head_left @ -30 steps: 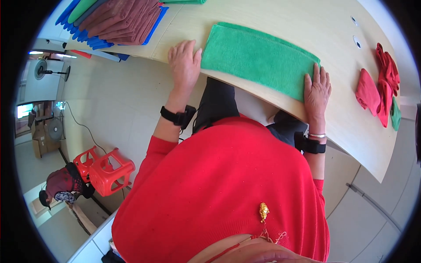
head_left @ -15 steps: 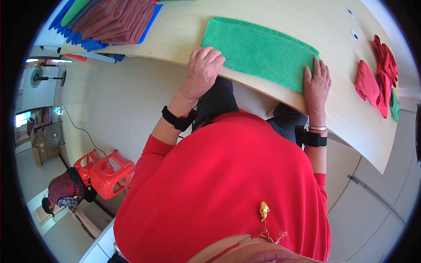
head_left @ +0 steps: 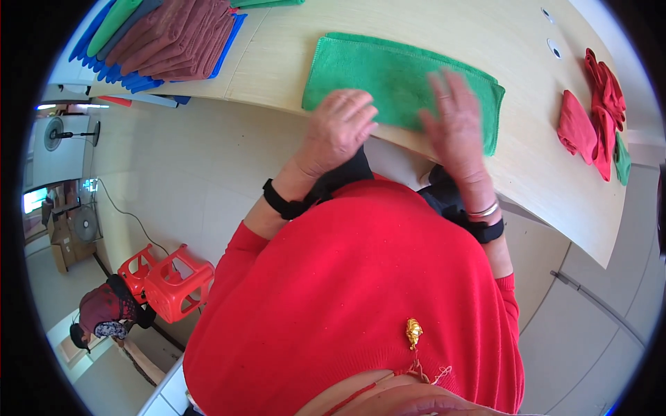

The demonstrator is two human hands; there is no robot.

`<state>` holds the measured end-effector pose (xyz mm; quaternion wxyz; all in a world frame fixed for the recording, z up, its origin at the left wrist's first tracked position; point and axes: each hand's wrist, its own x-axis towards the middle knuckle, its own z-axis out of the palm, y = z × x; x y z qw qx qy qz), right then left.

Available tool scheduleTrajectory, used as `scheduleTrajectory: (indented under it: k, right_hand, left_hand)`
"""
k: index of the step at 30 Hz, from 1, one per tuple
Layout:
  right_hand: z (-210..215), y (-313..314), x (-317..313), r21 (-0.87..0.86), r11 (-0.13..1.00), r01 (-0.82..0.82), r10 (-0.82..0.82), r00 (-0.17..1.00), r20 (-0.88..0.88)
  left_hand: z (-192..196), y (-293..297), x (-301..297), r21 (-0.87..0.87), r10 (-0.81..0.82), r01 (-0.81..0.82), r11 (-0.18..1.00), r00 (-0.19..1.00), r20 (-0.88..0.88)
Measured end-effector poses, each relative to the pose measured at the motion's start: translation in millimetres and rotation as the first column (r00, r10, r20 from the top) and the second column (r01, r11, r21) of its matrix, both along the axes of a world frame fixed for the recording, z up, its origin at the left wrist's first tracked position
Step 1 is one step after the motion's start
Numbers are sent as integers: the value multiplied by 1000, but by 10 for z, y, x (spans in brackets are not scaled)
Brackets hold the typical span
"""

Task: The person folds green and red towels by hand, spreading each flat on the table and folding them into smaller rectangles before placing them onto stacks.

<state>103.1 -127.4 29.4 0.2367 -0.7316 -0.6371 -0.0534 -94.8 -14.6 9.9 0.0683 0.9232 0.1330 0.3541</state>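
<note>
A green cloth [head_left: 388, 76], folded into a long rectangle, lies flat along the front edge of the table. My left hand [head_left: 340, 128] is at the cloth's front edge, left of its middle, with the fingers loosely bent and nothing visible in them. Blurred by motion, my right hand [head_left: 458, 125] is over the right half of the cloth with its fingers spread; I cannot tell whether it touches the fabric. Both hands are empty as far as they show.
Stacked brown cloths [head_left: 173, 41] lie on blue ones at the table's far left, beside another green cloth [head_left: 267, 3]. Crumpled red cloths [head_left: 602, 104] lie at the right. Red stools [head_left: 177, 284] and a bending person [head_left: 107, 308] are at the lower left.
My left hand has moved right, away from the cloth's left corner. My right hand has left the right end and moved left over the cloth. The cloth's outline has shifted slightly.
</note>
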Motion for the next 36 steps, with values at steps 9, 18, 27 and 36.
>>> scheduleTrajectory:
  k: [9, 18, 27, 36]
  right_hand:
    - [-130, -196, -120, -220, 958, -182, 198, 979, 52]
    - [-174, -961, 457, -266, 945, 189, -146, 974, 175]
    - [-140, -191, 73, -94, 992, 83, -78, 996, 52]
    - [-452, 222, 462, -48, 962, 267, -259, 956, 141]
  left_hand:
    - [-226, 141, -201, 0, 36, -36, 999, 997, -63]
    - [-138, 385, -559, 51, 247, -242, 969, 960, -134]
    - [-7, 57, 396, -5, 90, -91, 996, 991, -99]
    - [-168, 319, 560, 28, 150, -151, 988, 904, -400]
